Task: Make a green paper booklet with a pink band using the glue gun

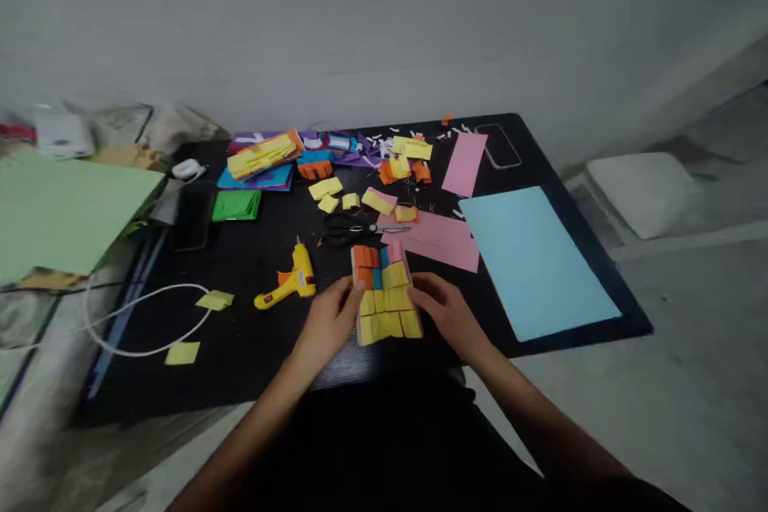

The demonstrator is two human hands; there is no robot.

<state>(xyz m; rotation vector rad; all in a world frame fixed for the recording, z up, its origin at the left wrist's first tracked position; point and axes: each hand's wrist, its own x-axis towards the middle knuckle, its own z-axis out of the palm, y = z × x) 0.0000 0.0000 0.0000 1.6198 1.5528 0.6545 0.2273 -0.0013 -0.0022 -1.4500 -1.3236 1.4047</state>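
Observation:
Between both hands is a small panel covered with folded paper pieces (pixel 389 300), yellow over most of it, with orange, blue and pink near the top. My left hand (pixel 333 316) grips its left edge, thumb on the front. My right hand (pixel 445 308) grips the right edge, with fingers partly hidden behind. Just beyond the panel lie black-handled scissors (pixel 360 230), blades pointing right. A yellow glue gun (pixel 291 282) rests left of my left hand. Pink paper (pixel 441 238) lies past the scissors, with loose yellow folded pieces (pixel 326 189) about it.
Light blue sheets (pixel 534 264) cover the table's right side. Stacked coloured strips (pixel 267 156), a green folded stack (pixel 236 205) and paper scraps (pixel 375 148) fill the back. A white cable (pixel 126 352) loops at left near yellow notes (pixel 182 353). A phone (pixel 499 146) lies back right.

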